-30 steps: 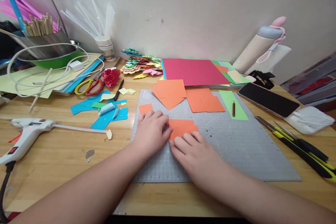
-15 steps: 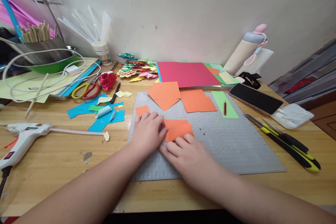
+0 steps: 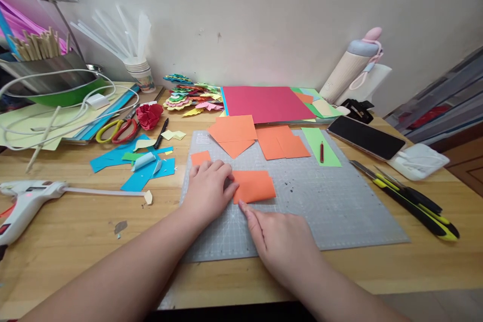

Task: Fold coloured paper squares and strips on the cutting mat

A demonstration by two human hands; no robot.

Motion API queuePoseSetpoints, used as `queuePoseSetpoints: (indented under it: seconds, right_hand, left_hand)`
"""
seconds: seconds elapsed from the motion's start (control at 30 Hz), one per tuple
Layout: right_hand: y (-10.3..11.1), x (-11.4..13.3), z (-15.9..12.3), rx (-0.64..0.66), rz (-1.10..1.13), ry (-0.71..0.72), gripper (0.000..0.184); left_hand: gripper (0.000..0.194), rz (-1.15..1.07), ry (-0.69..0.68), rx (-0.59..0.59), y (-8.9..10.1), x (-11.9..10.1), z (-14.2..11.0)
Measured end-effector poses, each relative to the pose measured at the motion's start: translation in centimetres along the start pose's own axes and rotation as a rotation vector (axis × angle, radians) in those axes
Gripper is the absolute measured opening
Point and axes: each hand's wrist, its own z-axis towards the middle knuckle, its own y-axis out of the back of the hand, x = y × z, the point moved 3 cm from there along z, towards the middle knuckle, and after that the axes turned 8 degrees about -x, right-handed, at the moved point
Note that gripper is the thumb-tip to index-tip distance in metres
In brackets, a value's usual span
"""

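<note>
A folded orange paper point(image 3: 253, 186) lies on the grey cutting mat point(image 3: 339, 211). My left hand point(image 3: 210, 186) rests on its left end, fingers bent, thumb and fingertips holding the paper down. At its near left corner the index fingertip of my right hand point(image 3: 283, 234) presses the edge. The other right fingers are curled in, with nothing visible in them. The paper's near right edge bulges slightly off the mat. A small orange piece point(image 3: 200, 157) sits just beyond my left hand. More orange sheets point(image 3: 234, 133) and overlapping orange squares point(image 3: 281, 143) lie farther back.
Left are a glue gun point(image 3: 33, 201), blue paper scraps point(image 3: 138, 176), scissors point(image 3: 121, 130) and a black pen point(image 3: 161, 133). A green strip point(image 3: 315, 138) bears a short pencil point(image 3: 322, 152). Right lie a phone point(image 3: 366, 137) and a utility knife point(image 3: 411, 206). Red paper point(image 3: 264, 103) lies behind.
My right hand has slid nearer, off the paper's right part, and curled, its index finger now on the near left corner. My left hand stays on the paper. The camera view has shifted slightly.
</note>
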Motion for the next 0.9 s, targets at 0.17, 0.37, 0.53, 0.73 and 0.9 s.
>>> queuePoseSetpoints:
  seconds: [0.17,0.37,0.53,0.73,0.9]
  right_hand:
    - [0.3,-1.1,-0.3,-0.052,0.055,-0.084,0.05]
    - [0.8,-4.0,-1.4,-0.056,0.072,-0.221,0.054]
    - [1.0,-6.2,-2.2,-0.04,0.081,-0.317,0.05]
    - [2.4,-7.0,-0.8,0.064,0.061,-0.247,0.048]
    - [3.7,-5.5,2.9,-0.003,0.014,0.211,0.02]
  left_hand:
    - [0.012,-0.008,0.015,0.009,0.0,0.1,0.1]
    - [0.012,-0.001,0.004,0.005,-0.1,0.1,0.2]
    - [0.011,-0.015,0.005,0.005,-0.1,0.1,0.1]
    - [0.009,-0.042,0.006,-0.025,-0.2,0.2,0.0]
    - [0.005,-0.147,-0.073,-0.039,0.0,-0.1,0.0]
